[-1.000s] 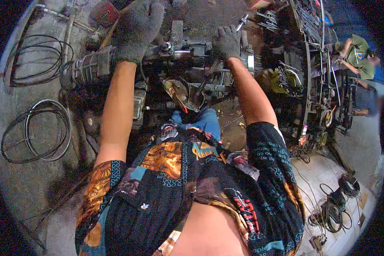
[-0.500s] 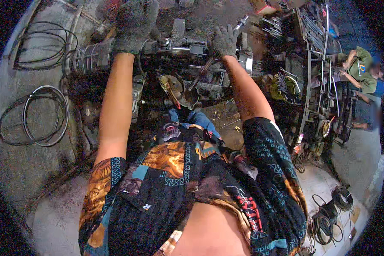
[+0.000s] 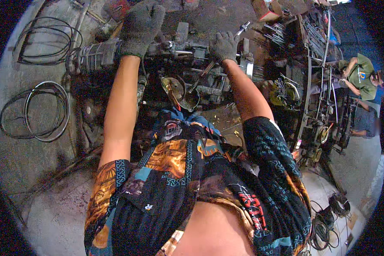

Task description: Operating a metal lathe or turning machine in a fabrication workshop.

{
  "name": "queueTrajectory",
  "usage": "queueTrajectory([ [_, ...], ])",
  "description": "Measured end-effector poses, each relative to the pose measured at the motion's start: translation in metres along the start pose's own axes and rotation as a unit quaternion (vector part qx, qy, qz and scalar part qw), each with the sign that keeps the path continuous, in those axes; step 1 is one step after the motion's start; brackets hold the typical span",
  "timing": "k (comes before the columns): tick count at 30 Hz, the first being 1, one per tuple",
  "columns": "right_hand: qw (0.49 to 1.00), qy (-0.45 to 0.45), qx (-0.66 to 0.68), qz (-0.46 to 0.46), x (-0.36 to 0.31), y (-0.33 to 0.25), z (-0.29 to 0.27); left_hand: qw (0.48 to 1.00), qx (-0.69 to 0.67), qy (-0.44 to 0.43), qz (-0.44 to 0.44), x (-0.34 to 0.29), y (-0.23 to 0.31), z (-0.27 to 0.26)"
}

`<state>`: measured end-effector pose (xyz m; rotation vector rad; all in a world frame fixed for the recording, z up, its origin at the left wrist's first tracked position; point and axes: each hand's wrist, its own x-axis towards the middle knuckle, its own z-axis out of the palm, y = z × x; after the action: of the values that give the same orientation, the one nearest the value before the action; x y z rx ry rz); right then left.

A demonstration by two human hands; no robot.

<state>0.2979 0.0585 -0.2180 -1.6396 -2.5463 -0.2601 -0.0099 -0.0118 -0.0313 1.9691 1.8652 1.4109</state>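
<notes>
Lathe [image 3: 213, 87], by its look, upper centre of frame; step in hand seems manual handling there, next move calling for steady grip near bright lever [image 3: 244, 28]. Left hand [image 3: 141, 32]: fingers together, hold hidden, cannot tell. Right hand [image 3: 224, 46]: fingers part-curled over lathe, grasp unclear. Coarse grey knit, grimy dark metal, ribbed cylinder [image 3: 99, 56], rounded pan [image 3: 192, 103]

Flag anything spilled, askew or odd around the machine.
Small yellowish scraps lie scattered on the near side of the machine, like stray debris. At left, loose coils lie directly on the floor, untidy rather than visibly damaged. No breakage shows, though the machine is dark and partly hidden.
</notes>
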Motion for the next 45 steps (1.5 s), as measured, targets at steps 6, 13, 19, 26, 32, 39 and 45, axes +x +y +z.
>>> queueTrajectory([
  [6,0.998,0.034,0.045,-0.014,-0.007,0.004,-0.002,0.999,0.020,-0.025,0.018,-0.003,-0.009,0.004],
  [13,0.999,0.015,0.044,0.027,-0.007,-0.002,-0.012,0.996,0.024,-0.057,-0.066,0.001,0.011,0.001],
  [19,0.999,0.012,0.019,0.027,-0.008,0.004,-0.008,0.999,0.027,-0.027,-0.034,-0.005,0.016,0.005],
  [26,0.998,-0.033,0.049,0.030,-0.004,-0.004,-0.028,0.997,0.028,-0.038,-0.057,-0.004,0.007,0.008],
  [32,0.997,-0.035,0.061,0.022,0.000,0.005,-0.021,0.998,0.035,-0.044,-0.041,0.000,0.009,0.007],
  [39,0.997,-0.029,0.058,0.034,-0.003,0.001,-0.026,0.998,0.003,-0.052,-0.032,-0.001,0.011,0.007],
  [45,0.998,0.002,0.055,0.038,-0.005,0.001,-0.025,1.000,-0.001,-0.023,0.000,0.004,0.022,0.005],
])
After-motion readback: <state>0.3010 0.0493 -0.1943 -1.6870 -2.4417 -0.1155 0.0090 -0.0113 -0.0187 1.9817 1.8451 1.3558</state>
